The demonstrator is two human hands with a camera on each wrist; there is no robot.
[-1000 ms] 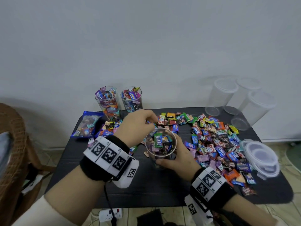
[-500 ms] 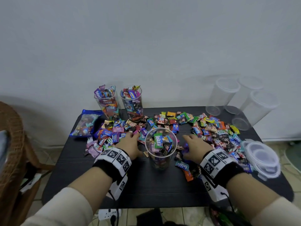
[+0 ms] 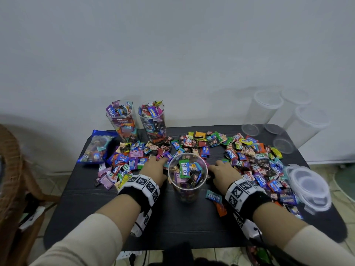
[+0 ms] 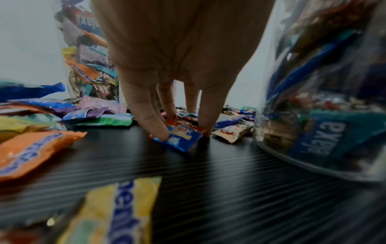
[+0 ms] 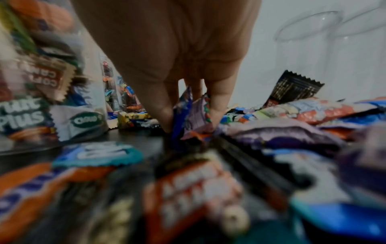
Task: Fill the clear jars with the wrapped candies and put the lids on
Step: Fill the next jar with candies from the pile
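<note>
An open clear jar (image 3: 187,181), partly filled with wrapped candies, stands at the middle of the black table (image 3: 172,223). My left hand (image 3: 156,167) lies just left of it among the loose candies (image 3: 130,160). In the left wrist view that hand (image 4: 183,133) pinches a blue-and-orange candy (image 4: 181,139) between thumb and finger on the tabletop. My right hand (image 3: 219,170) lies just right of the jar at the edge of the big candy heap (image 3: 255,160). In the right wrist view the hand (image 5: 190,127) grips blue and lilac wrapped candies (image 5: 197,118).
Two candy-filled jars without lids (image 3: 123,121) (image 3: 153,121) stand at the back left beside a blue candy bag (image 3: 96,146). Three empty lidded jars (image 3: 267,110) lean at the back right corner. A stack of clear lids (image 3: 309,187) sits at the right edge. A wicker chair (image 3: 9,169) stands left.
A second ago my left hand was over the jar mouth and my right held the jar. Both hands have dropped to the table on either side and closed on candies.
</note>
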